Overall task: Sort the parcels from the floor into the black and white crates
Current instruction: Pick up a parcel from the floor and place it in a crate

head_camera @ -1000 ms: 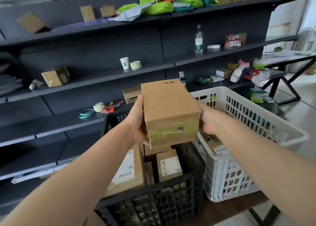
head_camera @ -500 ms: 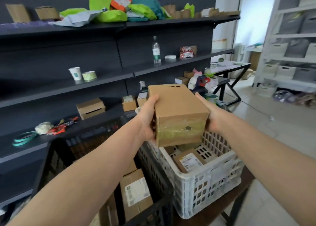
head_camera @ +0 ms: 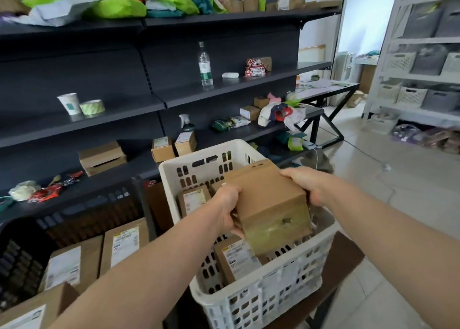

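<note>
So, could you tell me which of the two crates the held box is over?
The white crate, on the right: the left hand and right hand hold the cardboard box above its opening; the black crate stands to its left.

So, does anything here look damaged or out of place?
Yes. The box held tilted over the white crate has a small hole in its taped near end, so it looks punctured.

Parcel (head_camera: 270, 204) in two-handed grip, seemingly over white crate (head_camera: 199, 155)
</note>
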`<state>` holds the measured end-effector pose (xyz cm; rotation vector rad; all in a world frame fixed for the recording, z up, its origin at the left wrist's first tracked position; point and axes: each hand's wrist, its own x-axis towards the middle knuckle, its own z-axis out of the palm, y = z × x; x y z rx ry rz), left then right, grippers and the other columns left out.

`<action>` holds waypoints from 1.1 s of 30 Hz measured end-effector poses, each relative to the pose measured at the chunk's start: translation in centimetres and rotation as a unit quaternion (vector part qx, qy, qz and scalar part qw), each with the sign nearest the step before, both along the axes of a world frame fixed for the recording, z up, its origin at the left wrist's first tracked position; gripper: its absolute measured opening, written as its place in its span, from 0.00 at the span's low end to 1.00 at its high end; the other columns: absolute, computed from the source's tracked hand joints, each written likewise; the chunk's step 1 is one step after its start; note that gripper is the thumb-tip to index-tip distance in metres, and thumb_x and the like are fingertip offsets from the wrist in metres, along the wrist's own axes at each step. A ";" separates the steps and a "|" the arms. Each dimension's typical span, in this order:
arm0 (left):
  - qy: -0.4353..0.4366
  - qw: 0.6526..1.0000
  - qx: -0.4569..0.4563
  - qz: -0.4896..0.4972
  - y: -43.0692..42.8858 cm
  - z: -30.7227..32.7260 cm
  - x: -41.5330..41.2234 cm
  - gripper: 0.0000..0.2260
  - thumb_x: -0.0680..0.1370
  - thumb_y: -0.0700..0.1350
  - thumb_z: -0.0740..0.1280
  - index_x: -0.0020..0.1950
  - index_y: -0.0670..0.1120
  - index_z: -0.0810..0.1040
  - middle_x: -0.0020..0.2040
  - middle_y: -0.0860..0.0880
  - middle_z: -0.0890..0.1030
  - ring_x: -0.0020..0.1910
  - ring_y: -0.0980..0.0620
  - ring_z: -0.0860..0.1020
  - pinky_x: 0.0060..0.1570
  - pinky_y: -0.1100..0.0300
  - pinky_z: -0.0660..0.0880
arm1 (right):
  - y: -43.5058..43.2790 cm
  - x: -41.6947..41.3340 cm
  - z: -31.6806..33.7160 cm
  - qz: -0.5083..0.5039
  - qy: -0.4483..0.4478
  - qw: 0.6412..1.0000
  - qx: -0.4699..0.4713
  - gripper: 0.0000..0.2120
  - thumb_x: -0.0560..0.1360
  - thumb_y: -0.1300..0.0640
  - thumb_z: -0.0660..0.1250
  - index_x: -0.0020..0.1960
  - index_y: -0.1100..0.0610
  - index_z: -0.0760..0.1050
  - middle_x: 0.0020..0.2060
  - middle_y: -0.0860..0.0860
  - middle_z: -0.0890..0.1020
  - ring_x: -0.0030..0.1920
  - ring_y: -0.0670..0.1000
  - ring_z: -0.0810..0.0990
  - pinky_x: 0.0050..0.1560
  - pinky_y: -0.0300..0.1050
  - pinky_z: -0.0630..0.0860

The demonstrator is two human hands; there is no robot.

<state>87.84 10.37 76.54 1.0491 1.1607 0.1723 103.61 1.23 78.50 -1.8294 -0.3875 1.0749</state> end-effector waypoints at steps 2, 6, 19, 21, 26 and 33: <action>0.020 1.000 0.006 -0.003 0.0 -1.3 1.6 0.13 0.83 0.47 0.55 0.65 0.44 0.68 0.55 0.39 0.77 0.50 0.36 0.78 0.39 0.33 0.79 | 0.4 1.9 -1.0 0.023 -0.019 0.999 -0.025 0.16 0.83 0.53 0.59 0.67 0.59 0.72 0.56 0.58 0.81 0.56 0.59 0.80 0.58 0.54 0.77; 0.053 0.998 -0.019 -0.024 -0.1 -3.3 3.9 0.12 0.82 0.39 0.57 0.65 0.42 0.66 0.60 0.38 0.75 0.60 0.33 0.76 0.46 0.32 0.78 | 1.6 4.0 -2.6 0.097 -0.083 0.987 -0.097 0.17 0.82 0.63 0.54 0.70 0.62 0.69 0.58 0.61 0.79 0.56 0.62 0.80 0.57 0.56 0.77; -0.006 0.986 -0.026 0.163 2.2 -4.7 4.5 0.33 0.71 0.72 0.63 0.64 0.48 0.73 0.58 0.43 0.80 0.57 0.40 0.77 0.63 0.43 0.72 | 6.0 4.9 -2.3 0.138 -0.122 0.979 0.089 0.19 0.75 0.64 0.70 0.63 0.50 0.79 0.60 0.52 0.80 0.60 0.54 0.77 0.65 0.49 0.73; -0.012 0.984 -0.037 0.176 2.2 -5.0 3.5 0.31 0.72 0.71 0.62 0.63 0.49 0.75 0.57 0.42 0.81 0.56 0.40 0.79 0.61 0.44 0.73 | 6.9 4.2 -2.3 0.153 -0.108 0.979 0.085 0.32 0.73 0.60 0.74 0.74 0.47 0.68 0.64 0.52 0.75 0.61 0.56 0.76 0.61 0.51 0.74; 0.022 0.991 -0.021 0.129 1.6 -6.1 1.3 0.22 0.80 0.60 0.60 0.61 0.45 0.79 0.52 0.40 0.85 0.52 0.39 0.83 0.59 0.41 0.77 | 7.3 1.5 -4.5 0.266 -0.081 0.958 -0.071 0.43 0.62 0.48 0.81 0.73 0.55 0.66 0.68 0.55 0.75 0.66 0.59 0.73 0.66 0.58 0.70; 0.096 0.974 0.083 0.186 2.7 -4.7 -0.7 0.39 0.72 0.70 0.65 0.73 0.46 0.67 0.66 0.43 0.76 0.64 0.41 0.75 0.65 0.45 0.71 | 8.8 -1.8 -7.0 0.172 -0.034 0.984 -0.031 0.15 0.81 0.58 0.61 0.67 0.60 0.71 0.55 0.57 0.82 0.50 0.54 0.83 0.48 0.49 0.82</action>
